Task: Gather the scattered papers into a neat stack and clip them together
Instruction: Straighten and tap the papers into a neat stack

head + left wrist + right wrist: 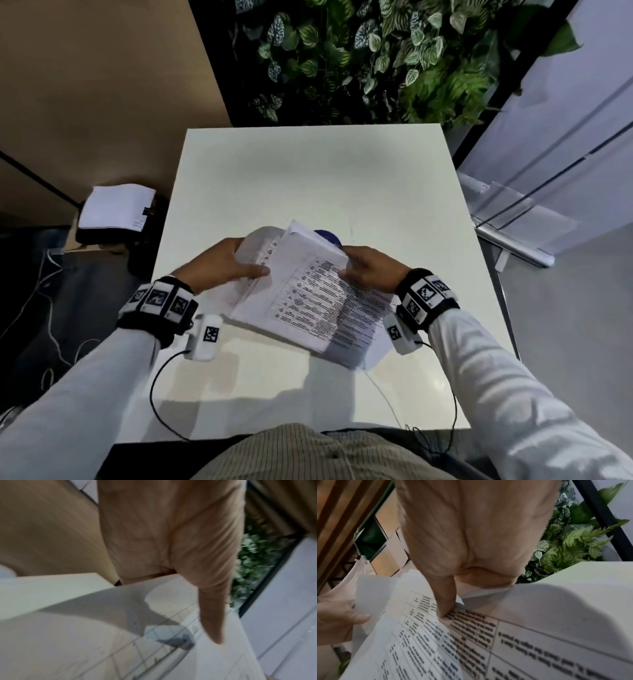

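Observation:
Several printed sheets with tables of text, the papers (308, 298), are held loosely fanned and tilted above the white table (308, 171). My left hand (236, 267) grips their left edge, thumb on top. My right hand (366, 270) grips the right edge, its thumb lying on the top sheet. The left wrist view shows a thumb (212, 622) lying on the papers (120, 649). In the right wrist view my thumb (447, 601) presses the printed papers (471, 642), with my left hand (339, 618) at their far side. A small blue object (329, 237) lies on the table, mostly hidden behind the papers.
A clipped bundle of white sheets (116, 207) sits on a dark box left of the table. A wall of green plants (359, 58) stands behind the table, and a glass panel with a metal rail (513, 222) stands at the right. Cables hang near the front edge.

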`<state>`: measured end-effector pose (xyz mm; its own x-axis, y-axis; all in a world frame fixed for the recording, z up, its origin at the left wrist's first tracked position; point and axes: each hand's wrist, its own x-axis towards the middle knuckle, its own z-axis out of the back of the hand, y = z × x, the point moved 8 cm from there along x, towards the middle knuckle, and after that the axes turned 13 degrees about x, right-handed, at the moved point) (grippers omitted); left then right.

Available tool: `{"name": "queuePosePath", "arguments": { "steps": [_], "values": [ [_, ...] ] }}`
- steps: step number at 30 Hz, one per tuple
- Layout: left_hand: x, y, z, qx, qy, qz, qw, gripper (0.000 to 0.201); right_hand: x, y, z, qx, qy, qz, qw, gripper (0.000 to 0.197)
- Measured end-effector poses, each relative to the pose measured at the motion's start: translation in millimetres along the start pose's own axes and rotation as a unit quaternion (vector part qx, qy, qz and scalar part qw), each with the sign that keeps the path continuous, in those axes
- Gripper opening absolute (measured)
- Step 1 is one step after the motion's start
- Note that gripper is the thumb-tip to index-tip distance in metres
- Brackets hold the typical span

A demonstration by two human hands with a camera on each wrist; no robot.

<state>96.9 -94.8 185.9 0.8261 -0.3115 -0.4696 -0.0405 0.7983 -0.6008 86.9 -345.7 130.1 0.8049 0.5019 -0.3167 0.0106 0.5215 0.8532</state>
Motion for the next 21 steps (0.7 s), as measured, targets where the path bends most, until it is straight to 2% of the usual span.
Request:
{"name": "queuePosePath", "arguments": {
  "steps": [1,4,6,9,10,12,14,16,17,18,21],
  "values": [
    [3.6,10.2,-10.3,-0.019,0.019,0.019,0.999,0.024,4.0,-2.3,-6.2,0.004,0.013,-0.003,1.0,0.039],
    [13.3,37.5,-34.0,-0.039,0.024,0.057,0.997,0.054,15.6,-13.3,-26.2,0.039,0.047,-0.027,0.998,0.041],
    [17.3,49.3,-42.3,-0.044,0.017,0.081,0.996,0.052,22.3,-30.0,-34.0,0.034,0.045,-0.057,0.997,0.044],
    [23.1,74.8,-49.1,-0.022,0.009,0.107,0.994,0.039,17.6,-77.0,-35.9,0.009,0.017,-0.147,0.989,0.034],
    [24.2,84.6,-49.8,-0.008,0.007,0.12,0.993,0.042,10.2,-96.4,-38.1,-0.008,0.012,-0.183,0.983,0.032],
    [27.1,105.5,-55.3,0.003,0.012,0.142,0.99,0.061,-13.4,-135.0,-50.6,-0.011,0.016,-0.247,0.969,0.023],
    [25.8,121.1,-64.7,0.028,0.028,0.16,0.986,0.072,-38.9,-166.2,-70.0,0.049,0.01,-0.295,0.954,0.021],
    [21.3,143.3,-77.5,0.04,0.049,0.194,0.979,0.07,-50.6,-178.1,-86.0,0.119,-0.022,-0.301,0.946,0.023],
    [19.4,156.4,-82.8,0.037,0.052,0.212,0.975,0.069,-52.0,-179.0,-90.6,0.122,-0.03,-0.298,0.946,0.018],
    [14.8,169.7,-85.3,0.03,0.055,0.233,0.971,0.067,-50.9,-178.0,-95.3,0.107,-0.027,-0.291,0.95,0.013],
    [6.7,215.0,-92.0,-0.043,0.052,0.269,0.961,0.054,-43.6,-172.8,-112.6,0.039,0.023,-0.276,0.96,0.032]
  ]
}}
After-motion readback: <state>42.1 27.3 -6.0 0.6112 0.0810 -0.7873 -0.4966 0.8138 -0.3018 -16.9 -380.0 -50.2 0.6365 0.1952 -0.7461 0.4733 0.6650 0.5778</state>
